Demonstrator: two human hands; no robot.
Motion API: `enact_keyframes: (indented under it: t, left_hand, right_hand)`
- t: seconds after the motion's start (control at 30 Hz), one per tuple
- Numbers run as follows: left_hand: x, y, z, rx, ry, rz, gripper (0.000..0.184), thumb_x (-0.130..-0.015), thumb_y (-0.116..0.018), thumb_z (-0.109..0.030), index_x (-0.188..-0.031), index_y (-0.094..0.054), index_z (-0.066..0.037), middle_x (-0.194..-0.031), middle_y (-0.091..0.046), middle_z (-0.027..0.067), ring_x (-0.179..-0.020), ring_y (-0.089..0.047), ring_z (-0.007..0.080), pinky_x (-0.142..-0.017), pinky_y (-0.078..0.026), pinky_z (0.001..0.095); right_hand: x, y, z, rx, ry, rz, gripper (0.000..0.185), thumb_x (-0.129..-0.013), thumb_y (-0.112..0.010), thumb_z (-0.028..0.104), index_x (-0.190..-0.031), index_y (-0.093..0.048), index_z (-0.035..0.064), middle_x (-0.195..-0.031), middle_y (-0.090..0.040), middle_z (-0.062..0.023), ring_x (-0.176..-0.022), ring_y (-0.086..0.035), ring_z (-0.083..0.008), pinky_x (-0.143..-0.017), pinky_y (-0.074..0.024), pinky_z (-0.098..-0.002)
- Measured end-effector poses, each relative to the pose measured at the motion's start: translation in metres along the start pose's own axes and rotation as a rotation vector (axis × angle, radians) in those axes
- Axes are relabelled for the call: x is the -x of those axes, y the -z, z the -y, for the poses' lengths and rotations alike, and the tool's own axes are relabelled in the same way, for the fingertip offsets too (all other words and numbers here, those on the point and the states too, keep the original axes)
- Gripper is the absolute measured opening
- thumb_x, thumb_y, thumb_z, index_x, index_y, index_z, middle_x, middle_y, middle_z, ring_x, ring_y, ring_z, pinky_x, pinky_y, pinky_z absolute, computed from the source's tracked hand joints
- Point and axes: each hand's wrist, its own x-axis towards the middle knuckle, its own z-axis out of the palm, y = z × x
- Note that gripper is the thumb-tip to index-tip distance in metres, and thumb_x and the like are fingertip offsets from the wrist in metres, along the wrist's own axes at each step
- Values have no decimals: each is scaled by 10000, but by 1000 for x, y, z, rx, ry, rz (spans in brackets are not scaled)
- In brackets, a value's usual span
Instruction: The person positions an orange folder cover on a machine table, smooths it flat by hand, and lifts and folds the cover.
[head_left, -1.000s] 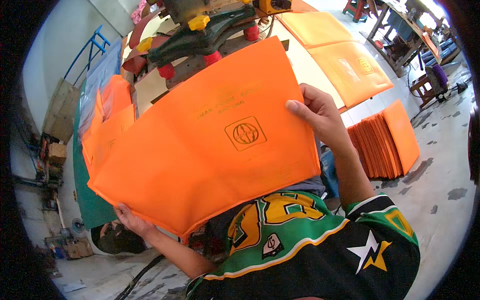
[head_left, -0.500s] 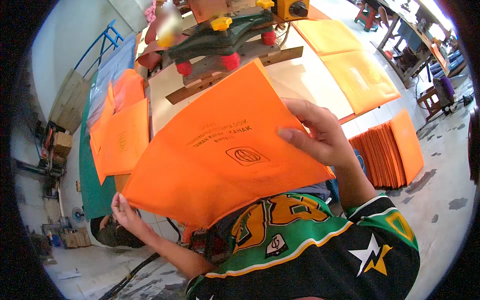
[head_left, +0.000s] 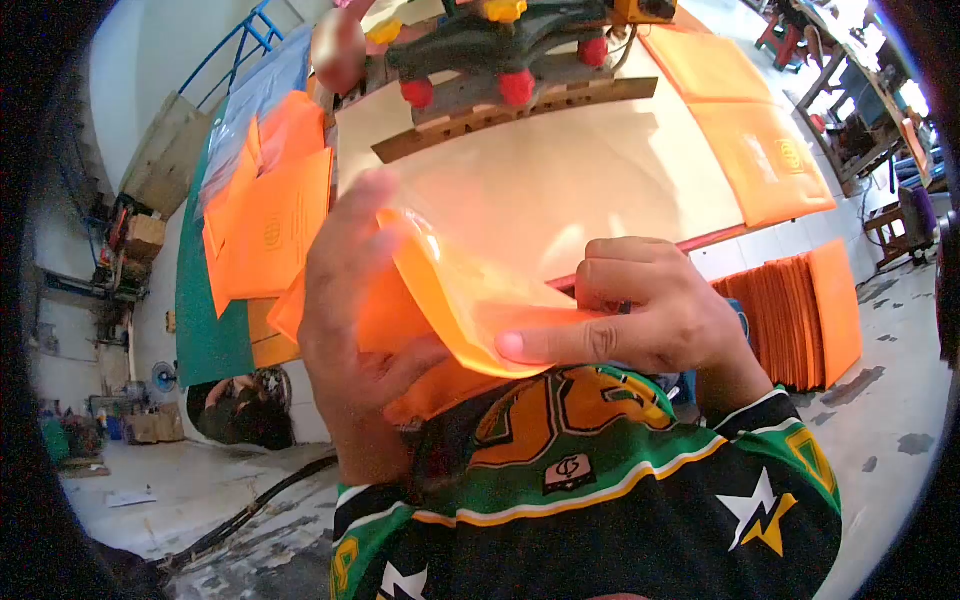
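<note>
An orange folder, bent along its length, is held low in front of my chest. My right hand grips its right end, with one digit pressed along the near edge and the other fingers curled. Around the folder's left side is my left hand, blurred by motion, with the folder between its thumb and raised fingers. The printed side seen earlier is hidden by the bend. Just beyond lies a cream board on the work table.
A dark clamp-like frame with red knobs stands at the table's back, behind a flat bar. Orange folders lie at left, yellow-orange ones at right. A stack of orange folders stands lower right. Another person is at lower left.
The folder has gone from spread out with its print facing me to bent and drawn close. My left hand has moved up and right; my right hand has come slightly lower.
</note>
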Motion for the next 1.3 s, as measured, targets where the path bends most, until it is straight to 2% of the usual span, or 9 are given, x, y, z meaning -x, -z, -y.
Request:
enact_keyframes:
  t: [0.27,0.4,0.47,0.6,0.8,0.9,1.1,1.17,1.3]
  left_hand:
    - [-4,-7,-9,157,-118,100,213,-913,-722,-312,-965,-584,-159,-1114,-763,127,-1043,-715,330,-974,-499,476]
    - [2,-1,-11,172,-112,67,187,-935,-699,-296,-931,-557,-174,-980,-790,83,-859,-738,264,-873,-506,424]
    - [4,19,0,273,-218,349,231,-964,-688,-300,-1028,-542,-133,-930,-773,149,-788,-709,244,-735,-480,381]
    - [2,10,-13,191,-77,135,182,-943,-732,-237,-998,-624,-100,-783,-761,120,-623,-664,185,-626,-423,306]
    - [-16,35,-9,274,161,-56,136,-918,-751,-58,-995,-644,-27,-894,-760,133,-762,-694,190,-789,-517,291]
    - [-15,77,8,-162,218,-240,170,-897,-757,13,-1021,-643,-12,-1026,-727,120,-886,-670,179,-863,-523,294]
    - [-46,120,14,-22,242,-489,121,-963,-707,-12,-1066,-644,-24,-1071,-699,89,-982,-625,155,-932,-492,311]
    - [-51,127,14,6,209,-486,111,-982,-695,-40,-1075,-637,-20,-1056,-693,76,-996,-618,145,-943,-483,314]
    - [-54,144,23,2,229,-479,121,-1007,-677,-90,-1095,-630,-22,-1065,-682,67,-1002,-620,138,-932,-488,315]
  right_hand:
    - [11,0,2,54,27,39,574,-874,-577,191,-1395,-642,423,-741,-435,2,-638,-492,-195,-593,-434,-331]
    - [16,-6,0,-2,46,11,582,-876,-581,180,-1428,-629,361,-745,-435,-7,-636,-490,-200,-603,-436,-335]
    - [16,-7,-2,-14,45,4,594,-872,-593,163,-1441,-623,332,-741,-430,-13,-634,-488,-202,-609,-439,-339]
    - [16,-6,-2,-61,-117,-9,566,-776,-750,178,-1339,-694,171,-721,-498,-35,-638,-552,-229,-607,-472,-362]
    - [28,6,-12,-200,-280,16,384,-840,-760,168,-1210,-694,89,-822,-592,-109,-747,-617,-328,-691,-501,-423]
    - [45,11,-25,-139,-274,15,352,-831,-806,165,-1136,-722,11,-809,-626,-109,-718,-617,-283,-618,-457,-378]
    - [59,15,-41,-367,-467,0,228,-839,-812,128,-971,-696,-17,-853,-644,-108,-797,-625,-228,-721,-472,-325]
    - [58,10,-39,-661,-767,-195,196,-854,-813,116,-923,-681,-13,-875,-656,-64,-824,-603,-156,-764,-466,-295]
    - [48,-8,-46,-913,-585,-644,148,-906,-777,86,-999,-706,-3,-951,-721,-32,-895,-668,-107,-832,-525,-272]
